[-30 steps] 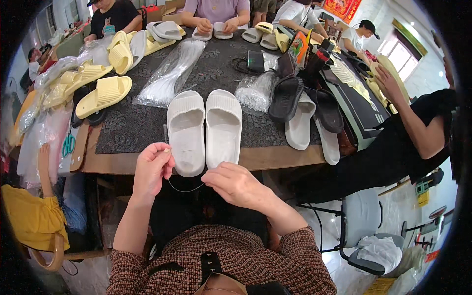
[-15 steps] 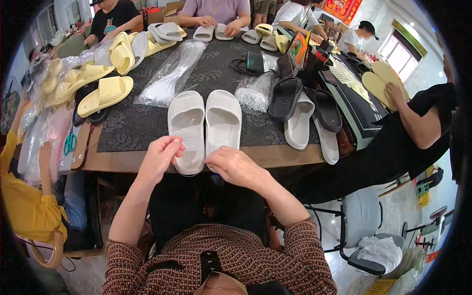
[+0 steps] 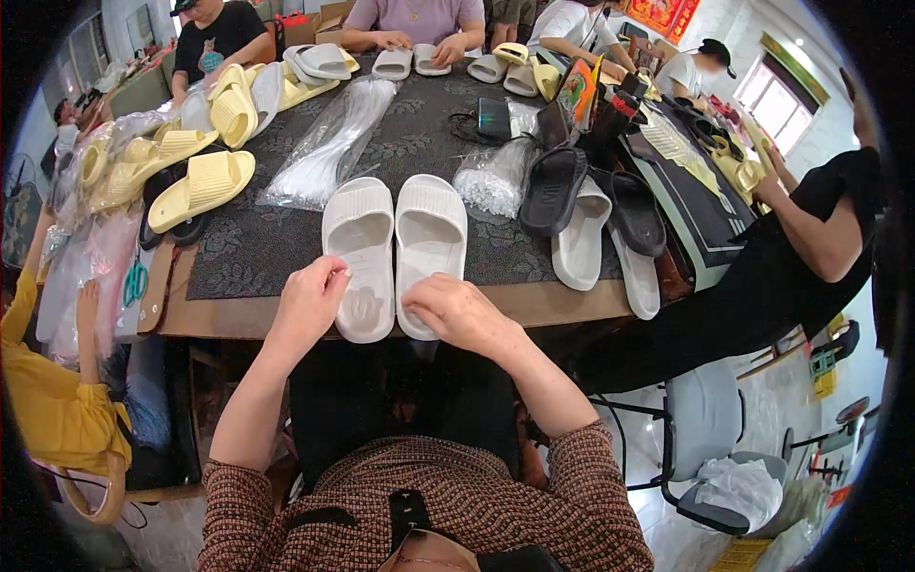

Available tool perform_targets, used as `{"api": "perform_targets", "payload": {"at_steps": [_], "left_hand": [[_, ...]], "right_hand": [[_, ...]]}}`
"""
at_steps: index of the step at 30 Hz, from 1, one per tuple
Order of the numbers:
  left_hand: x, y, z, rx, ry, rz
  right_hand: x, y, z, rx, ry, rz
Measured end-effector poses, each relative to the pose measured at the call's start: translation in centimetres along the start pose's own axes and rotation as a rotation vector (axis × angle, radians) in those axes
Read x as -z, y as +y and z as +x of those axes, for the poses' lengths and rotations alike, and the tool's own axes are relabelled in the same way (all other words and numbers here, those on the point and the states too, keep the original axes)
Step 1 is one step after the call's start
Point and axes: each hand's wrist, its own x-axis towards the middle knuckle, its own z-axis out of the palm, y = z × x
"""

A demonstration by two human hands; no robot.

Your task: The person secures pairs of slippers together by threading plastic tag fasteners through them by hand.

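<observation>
The left slipper (image 3: pixel 358 214) and the right slipper (image 3: pixel 431 210) of a pale grey pair are found side by side, soles down, at the near edge of the table (image 3: pixel 534 303); their toes are pointed away and their heels are set nearest the body. The left hand (image 3: pixel 312 296) is held at the outer rim of the left slipper; the right hand (image 3: pixel 461 307) is held over the heel of the right slipper; the fingers of both are curled narrowly toward the thumbs, but whether anything is pinched between them cannot be told.

The table is covered by a dark patterned mat (image 3: pixel 248 265); beyond the pair, a clear bag of white strands (image 3: pixel 324 148) is laid to the left and a clear bag of small pale pieces (image 3: pixel 489 183) to the right; farther right, a pale slipper (image 3: pixel 579 255) is partly overlapped by a black slipper (image 3: pixel 551 198); at far left, a yellow slipper (image 3: pixel 205 189) and green scissors (image 3: pixel 133 284) are noted; across the table, a grey slipper (image 3: pixel 425 61) is touched by a person in a lilac top (image 3: pixel 416 17).
</observation>
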Motion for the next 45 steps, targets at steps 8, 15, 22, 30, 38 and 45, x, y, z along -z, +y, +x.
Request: {"api": "perform_targets", "payload": {"at_steps": [8,15,22,30,38,45], "left_hand": [[0.2,2.4,0.6,-0.019,-0.053,0.524],[-0.3,0.6,0.9,-0.294,0.122,0.661],[-0.6,1.6,0.1,-0.4,0.097,0.564],[-0.6,2.5,-0.1,-0.397,0.085,0.693],[-2.5,1.8,1.1,-0.624,0.114,0.497],[-3.1,1.4,1.1,-0.698,0.089,0.454]], "right_hand": [[-0.3,1.0,-0.3,-0.043,0.094,-0.044],[-0.4,1.4,-0.1,-0.094,0.204,-0.101],[-0.8,1.6,0.4,-0.124,0.176,-0.171],[-0.9,1.6,0.7,-0.157,0.21,-0.232],[-1.0,1.0,1.2,-0.101,0.221,-0.248],[-1.4,1.7,1.3,-0.092,0.201,-0.316]]}}
